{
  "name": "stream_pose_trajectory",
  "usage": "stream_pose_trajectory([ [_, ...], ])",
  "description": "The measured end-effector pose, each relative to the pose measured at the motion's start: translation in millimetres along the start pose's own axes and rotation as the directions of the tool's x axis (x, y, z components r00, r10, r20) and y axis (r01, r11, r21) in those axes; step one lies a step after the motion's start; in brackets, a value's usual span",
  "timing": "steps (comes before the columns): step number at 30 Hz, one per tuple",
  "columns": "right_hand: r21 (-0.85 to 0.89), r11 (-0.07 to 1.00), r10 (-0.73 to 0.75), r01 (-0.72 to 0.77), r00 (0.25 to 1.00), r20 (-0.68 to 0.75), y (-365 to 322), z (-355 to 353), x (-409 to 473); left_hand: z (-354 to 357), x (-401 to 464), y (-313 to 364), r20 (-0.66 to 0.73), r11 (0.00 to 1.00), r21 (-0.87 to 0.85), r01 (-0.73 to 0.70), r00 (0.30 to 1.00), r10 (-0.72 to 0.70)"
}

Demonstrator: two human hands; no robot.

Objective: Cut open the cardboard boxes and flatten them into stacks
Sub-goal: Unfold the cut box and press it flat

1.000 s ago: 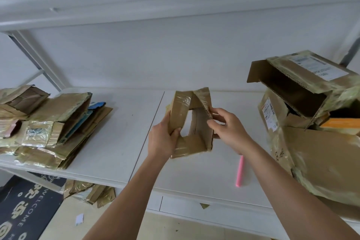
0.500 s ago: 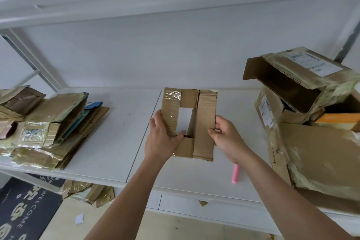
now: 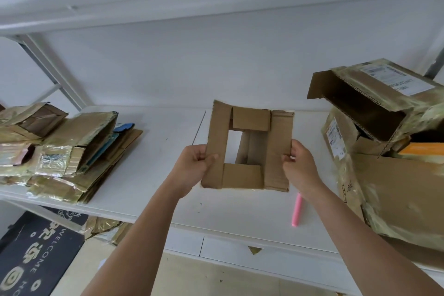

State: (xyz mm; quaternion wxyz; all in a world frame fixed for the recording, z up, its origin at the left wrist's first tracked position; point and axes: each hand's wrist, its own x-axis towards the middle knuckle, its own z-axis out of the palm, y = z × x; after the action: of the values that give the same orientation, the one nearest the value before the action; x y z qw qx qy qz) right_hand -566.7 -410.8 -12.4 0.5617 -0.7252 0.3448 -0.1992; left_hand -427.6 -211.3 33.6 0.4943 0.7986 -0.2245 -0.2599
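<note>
A small cardboard box (image 3: pixel 248 146) is held in the air above the middle of a white bench (image 3: pixel 149 175), at the centre of the head view. Its flaps are spread outward, so it shows a flat, frame-like face toward the camera with a rectangular opening in the middle; through that opening an inner wall of the box and some white bench are visible. Its long axis runs from 12 o'clock to 6 o'clock, with the top edge tilted slightly away. The left hand (image 3: pixel 194 163) grips the box's left flap at 9 o'clock, thumb on the front face and fingers curled behind the edge. The right hand (image 3: pixel 296 163) pinches the right flap at 3 o'clock, fingers curled around its edge. Both forearms reach up from the bottom of the frame, angled inward toward the box. A pink stick-like object (image 3: pixel 297 209), too unclear to identify, lies on the bench just below the right wrist, at about 5 o'clock from the box. At 9 o'clock on the bench sits a stack of flattened cardboard (image 3: pixel 60 151), much of it covered in shiny tape. At 3 o'clock stands a pile of larger boxes (image 3: pixel 384 132), the top one open toward the camera and bearing a white label. A dark welcome mat (image 3: pixel 31 257) lies on the floor at 7 o'clock.
</note>
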Motion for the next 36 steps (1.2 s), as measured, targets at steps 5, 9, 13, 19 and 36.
stream_pose_trajectory([
  [5, -0.503, 0.839, -0.338, 0.208, 0.924, -0.181, 1.8, -3.5, 3.5, 17.2, -1.6, 6.2, 0.096, 0.992, 0.099, -0.081, 0.993, 0.071],
  [9, -0.841, 0.441, -0.532, 0.313, 0.846, 0.036, -3.6, -9.1, 3.7, 25.4, -4.2, 23.3, 0.196, 0.918, 0.337, -0.209, 0.969, 0.149],
  [13, -0.646, 0.656, -0.421, 0.391, 0.9, 0.117, -7.2, -9.7, 2.1, 26.6, 0.0, 29.3, -0.031, 0.865, 0.476, -0.158, 0.98, 0.196],
  [19, -0.265, 0.943, -0.199, 0.202, 0.979, 0.037, -11.8, -6.9, -5.5, 28.2, -7.0, 16.1, -0.42, 0.92, 0.367, 0.139, 0.907, 0.03],
  [36, -0.383, 0.838, -0.166, 0.388, 0.851, 0.498, 7.9, 12.0, -8.7, -64.9, -13.7, -76.4, 0.039, 0.628, -0.708, 0.324, 0.906, -0.422],
])
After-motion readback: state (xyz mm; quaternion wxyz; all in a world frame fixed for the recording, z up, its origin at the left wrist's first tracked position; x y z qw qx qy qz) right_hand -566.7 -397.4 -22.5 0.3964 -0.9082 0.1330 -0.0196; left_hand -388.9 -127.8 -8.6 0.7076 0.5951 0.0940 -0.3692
